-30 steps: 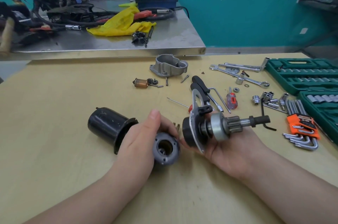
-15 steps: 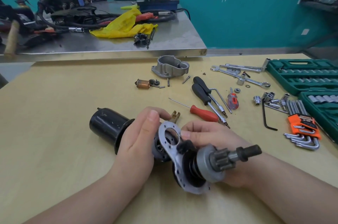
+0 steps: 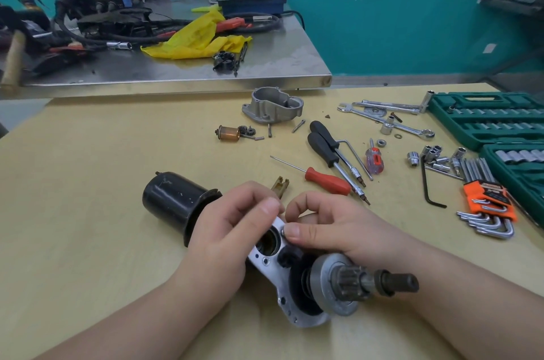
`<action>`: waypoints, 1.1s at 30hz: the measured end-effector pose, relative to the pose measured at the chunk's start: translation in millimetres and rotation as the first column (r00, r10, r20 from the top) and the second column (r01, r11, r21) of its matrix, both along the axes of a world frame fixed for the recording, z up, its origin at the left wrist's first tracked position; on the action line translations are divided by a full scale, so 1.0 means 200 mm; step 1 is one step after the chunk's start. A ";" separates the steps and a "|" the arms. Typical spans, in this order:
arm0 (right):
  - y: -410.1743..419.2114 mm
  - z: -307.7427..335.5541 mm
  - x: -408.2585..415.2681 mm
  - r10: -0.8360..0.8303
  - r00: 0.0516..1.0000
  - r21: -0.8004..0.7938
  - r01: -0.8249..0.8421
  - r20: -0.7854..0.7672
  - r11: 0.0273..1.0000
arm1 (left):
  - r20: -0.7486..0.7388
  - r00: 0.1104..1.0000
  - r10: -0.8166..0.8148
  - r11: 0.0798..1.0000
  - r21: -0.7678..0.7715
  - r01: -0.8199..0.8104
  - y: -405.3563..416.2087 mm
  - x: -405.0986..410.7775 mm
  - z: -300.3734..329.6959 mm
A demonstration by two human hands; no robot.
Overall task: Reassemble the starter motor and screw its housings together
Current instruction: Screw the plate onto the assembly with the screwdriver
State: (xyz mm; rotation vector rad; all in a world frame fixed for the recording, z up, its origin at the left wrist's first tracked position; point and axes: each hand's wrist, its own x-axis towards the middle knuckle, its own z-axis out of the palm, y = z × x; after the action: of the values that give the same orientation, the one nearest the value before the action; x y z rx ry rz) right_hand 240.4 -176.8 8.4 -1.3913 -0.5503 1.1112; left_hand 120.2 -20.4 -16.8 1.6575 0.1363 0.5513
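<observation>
Motor body: a black cylindrical steel motor housing (image 3: 176,202) lies on its side on the pale yellow wooden table (image 3: 88,153), its closed end pointing up-left and its flanged open end hidden under the left hand
Drive end: a silver aluminium mounting plate (image 3: 281,295) with a grey pinion gear and dark splined shaft (image 3: 368,281) sits against the open end of the housing, the shaft pointing right and slightly toward the viewer
Left hand: the left hand (image 3: 229,230) is wrapped over the joint between housing and plate, fingers curled round the housing's end, thumb tip on the plate's upper edge
Right hand: the right hand (image 3: 332,227) grasps the plate from the far side, thumb pressed on its top corner near a small hole, forefinger curled above it (whether it pinches a screw there cannot be told)
Loose parts: a cast grey aluminium nose housing (image 3: 272,105) lies well beyond the hands, with a copper-coloured cylinder and small black gears (image 3: 234,133) just in front of it; a small brass forked piece (image 3: 279,186) lies just behind the fingertips
Tools: a red-handled screwdriver (image 3: 323,180) and two black-handled drivers (image 3: 326,143) lie right of centre; an orange holder of hex keys (image 3: 487,203) and green socket cases (image 3: 485,118) lie at the far right
</observation>
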 end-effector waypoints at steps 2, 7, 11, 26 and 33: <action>0.00 0.00 0.00 0.003 1.000 -0.010 -0.003 0.009 1.000 | -0.014 0.999 -0.034 0.999 0.018 0.034 0.01 0.00 0.00; -0.02 0.01 0.02 0.005 0.995 -0.032 -0.002 0.096 0.999 | -0.025 0.994 -0.103 0.994 0.022 0.103 0.01 -0.01 0.01; -0.01 0.00 0.02 -0.014 0.983 -0.044 0.022 0.182 0.999 | -0.045 0.995 -0.090 0.996 0.009 0.091 0.01 -0.01 0.01; -0.03 0.02 0.07 0.070 0.916 -0.108 -0.030 0.396 0.994 | -0.085 0.996 0.038 0.998 -0.054 -0.043 -0.03 0.00 0.00; -0.03 -0.01 0.07 0.044 0.918 -0.099 -0.005 0.395 0.995 | -0.056 0.996 0.068 0.997 0.044 -0.066 -0.03 0.00 0.00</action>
State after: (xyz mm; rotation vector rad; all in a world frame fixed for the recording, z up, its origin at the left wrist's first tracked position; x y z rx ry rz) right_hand 253.7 -182.6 6.7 -1.7132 -0.8151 0.8836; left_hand 120.1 -26.4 -17.8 1.7152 0.2242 0.5611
